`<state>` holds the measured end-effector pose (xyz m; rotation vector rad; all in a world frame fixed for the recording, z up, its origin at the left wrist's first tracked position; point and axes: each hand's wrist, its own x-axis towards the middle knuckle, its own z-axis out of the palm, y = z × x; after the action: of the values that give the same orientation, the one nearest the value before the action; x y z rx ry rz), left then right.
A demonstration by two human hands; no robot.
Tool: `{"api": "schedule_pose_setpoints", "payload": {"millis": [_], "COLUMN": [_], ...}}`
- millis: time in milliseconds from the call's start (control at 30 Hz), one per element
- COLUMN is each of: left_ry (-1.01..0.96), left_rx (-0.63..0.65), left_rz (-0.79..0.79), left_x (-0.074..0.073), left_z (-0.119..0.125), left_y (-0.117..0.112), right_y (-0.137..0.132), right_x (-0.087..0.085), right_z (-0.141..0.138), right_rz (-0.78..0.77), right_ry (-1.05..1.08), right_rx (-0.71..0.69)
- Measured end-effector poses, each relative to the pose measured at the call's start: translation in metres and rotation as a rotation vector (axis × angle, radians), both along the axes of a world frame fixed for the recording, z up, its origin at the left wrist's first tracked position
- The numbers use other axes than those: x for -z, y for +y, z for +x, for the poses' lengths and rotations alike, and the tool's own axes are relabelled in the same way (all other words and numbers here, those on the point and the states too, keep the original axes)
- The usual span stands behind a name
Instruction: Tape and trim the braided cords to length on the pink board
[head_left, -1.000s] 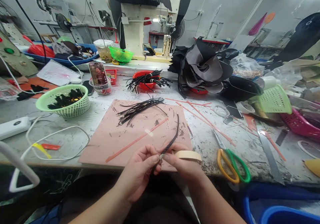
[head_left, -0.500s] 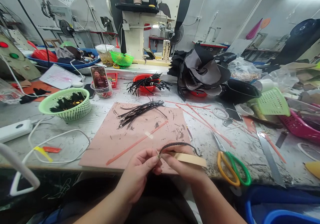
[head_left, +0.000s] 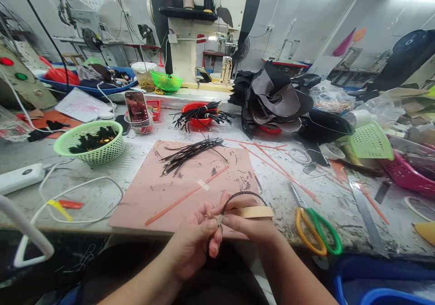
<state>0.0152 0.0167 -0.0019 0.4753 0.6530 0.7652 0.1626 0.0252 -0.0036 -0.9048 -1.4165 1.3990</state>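
Both my hands meet at the near edge of the table, over a pink mat (head_left: 159, 191). My left hand (head_left: 195, 244) pinches the end of a thin black braided cord (head_left: 245, 193). My right hand (head_left: 249, 221) is closed on the same end and wears a roll of beige tape (head_left: 255, 212) around its fingers. The cord bends in an arch over my right hand. A loose bundle of black cords (head_left: 190, 152) lies further back on the mat, and more of them fill a red bowl (head_left: 199, 111).
Green and yellow scissors (head_left: 316, 225) lie right of my hands. Thin orange strips (head_left: 277, 163) cross the table. A green basket (head_left: 91, 142), a phone (head_left: 135, 107) and a white cable (head_left: 78, 191) sit at the left. A pile of dark leather pieces (head_left: 273, 96) and a sewing machine (head_left: 200, 28) stand behind.
The cord stood straight up from my fingers a second ago; now it is bent over into an arch above my right hand. My hands have stayed in place.
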Motion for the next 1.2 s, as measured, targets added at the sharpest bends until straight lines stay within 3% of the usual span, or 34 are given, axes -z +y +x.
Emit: {"api": "schedule_pose_setpoints", "payload": {"millis": [167, 333, 467, 633, 767, 967, 1067, 1200], "left_ry": [0.035, 0.237, 0.38, 0.43, 0.423, 0.416, 0.391, 0.378], "left_rx": [0.006, -0.081, -0.096, -0.113, -0.131, -0.117, -0.161, -0.19], "left_rz": [-0.051, 0.063, 0.196, 0.266, 0.229, 0.14, 0.053, -0.009], "left_x": [0.001, 0.0, 0.005, 0.01, 0.014, 0.022, 0.021, 0.02], "left_z": [0.002, 0.001, -0.003, -0.002, 0.002, 0.006, 0.005, 0.004], "left_y": [-0.003, -0.002, -0.001, -0.003, -0.005, -0.005, -0.003, 0.0], "right_y": [0.001, -0.004, -0.005, -0.005, -0.008, 0.009, 0.028, 0.053], "right_x": [0.002, 0.0, -0.003, -0.006, -0.013, -0.015, -0.012, -0.007], "right_z": [-0.001, -0.001, 0.003, 0.009, 0.009, 0.017, 0.037, 0.068], "right_rz": [-0.121, -0.15, -0.033, 0.188, 0.221, 0.359, 0.288, 0.182], "right_ry": [0.104, -0.184, -0.418, -0.526, -0.756, -1.327, -1.561, -1.548], "right_rx": [-0.054, 0.076, 0.15, 0.114, 0.102, -0.141, -0.001, 0.043]}}
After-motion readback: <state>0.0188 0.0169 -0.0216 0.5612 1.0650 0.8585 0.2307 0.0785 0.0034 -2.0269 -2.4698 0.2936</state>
